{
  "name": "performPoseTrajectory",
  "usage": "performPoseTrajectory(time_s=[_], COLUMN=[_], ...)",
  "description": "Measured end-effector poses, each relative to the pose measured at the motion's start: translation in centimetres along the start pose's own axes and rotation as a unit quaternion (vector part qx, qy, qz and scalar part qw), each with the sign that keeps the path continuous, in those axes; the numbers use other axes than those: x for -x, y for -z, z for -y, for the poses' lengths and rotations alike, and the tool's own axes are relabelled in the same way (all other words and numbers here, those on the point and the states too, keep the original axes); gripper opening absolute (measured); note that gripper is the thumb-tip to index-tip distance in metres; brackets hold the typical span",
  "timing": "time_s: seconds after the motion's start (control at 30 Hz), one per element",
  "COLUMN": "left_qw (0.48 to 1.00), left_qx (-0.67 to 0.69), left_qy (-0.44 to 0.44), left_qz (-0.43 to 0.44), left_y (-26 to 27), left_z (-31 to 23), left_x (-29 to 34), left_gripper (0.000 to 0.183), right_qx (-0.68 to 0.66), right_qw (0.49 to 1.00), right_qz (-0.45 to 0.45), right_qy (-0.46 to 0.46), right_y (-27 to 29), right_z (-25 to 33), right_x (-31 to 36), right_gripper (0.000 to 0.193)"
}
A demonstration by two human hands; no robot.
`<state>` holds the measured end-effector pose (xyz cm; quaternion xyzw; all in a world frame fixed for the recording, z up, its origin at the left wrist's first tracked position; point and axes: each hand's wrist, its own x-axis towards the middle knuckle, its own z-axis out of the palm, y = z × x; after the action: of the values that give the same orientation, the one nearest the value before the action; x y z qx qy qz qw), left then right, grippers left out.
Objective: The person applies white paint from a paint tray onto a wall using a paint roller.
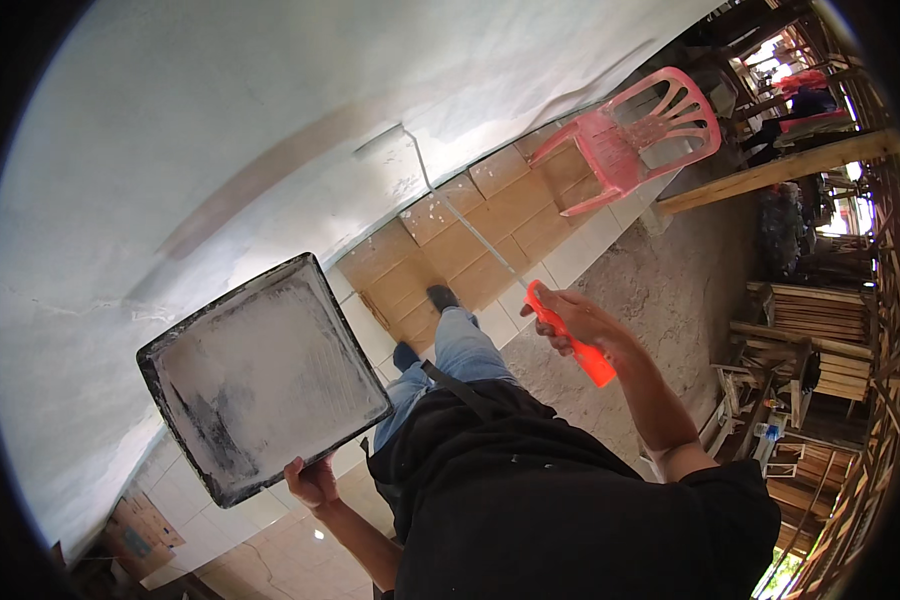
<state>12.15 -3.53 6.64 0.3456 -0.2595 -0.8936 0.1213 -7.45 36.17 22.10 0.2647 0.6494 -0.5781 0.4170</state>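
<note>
currently the right grip point(578, 318) is closed around the orange handle point(592, 358) of a paint roller point(475, 232), which is held out in front of the body. its thin metal rod slants up and away from the fingers, then bends, and its far end lies over the pale wall point(270, 100); whether the head touches the wall cannot be told.

the left grip point(313, 485) holds a large square tray point(351, 332) at its near edge, thumb showing beside the rim. the tray is off to the left of the body, between the person and the wall, its open face toward the view, black-rimmed and coated inside with whitish smears and a dark patch.

below, brown cardboard point(485, 240) covers part of the white tiles point(570, 255) along the foot of the wall, and the person's feet point(442, 297) are at its near side. farther off to the right, a pinkish-red plastic chair point(605, 152) stands near the wall, with a wooden beam point(770, 175) beyond it.
</note>
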Motion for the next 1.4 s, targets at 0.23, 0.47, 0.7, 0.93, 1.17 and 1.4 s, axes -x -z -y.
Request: performPoseTrajectory(time_s=[0.23,0.47,0.7,0.93,1.17,1.4], left_qw=[0.999,0.999,1.000,1.000,1.000,1.000], left_qx=[-0.008,0.004,-0.008,0.011,-0.002,-0.023], left_qy=[0.021,0.014,0.020,0.011,0.025,0.017], left_qz=[0.039,0.035,0.016,-0.012,0.007,-0.002], left_y=[0.9,0.8,-0.2,0.6,-0.6,1.1], left_z=[-0.2,0.0,-0.1,0.0,-0.5,-0.8], left_x=[-0.5,0.3,0.2,0.4,0.5,0.6], left_gripper=[0.066,0.063,0.062,0.061,0.060,0.062], right_qx=[0.017,0.017,-0.004,-0.014,-0.021,-0.025], right_qw=[1.000,1.000,1.000,1.000,1.000,1.000], right_qz=[-0.002,0.002,-0.005,-0.006,0.006,0.008], right_qy=[0.026,0.008,0.012,-0.004,-0.009,0.004], right_y=[-1.2,-0.7,-0.9,1.1,0.5,0.5], right_z=[-1.8,0.0,0.8,3.9,1.9,1.1], right_x=[-1.1,1.2,-4.5,0.9,-3.3,-0.7], right_gripper=[0.056,0.051,0.049,0.048,0.049,0.050])
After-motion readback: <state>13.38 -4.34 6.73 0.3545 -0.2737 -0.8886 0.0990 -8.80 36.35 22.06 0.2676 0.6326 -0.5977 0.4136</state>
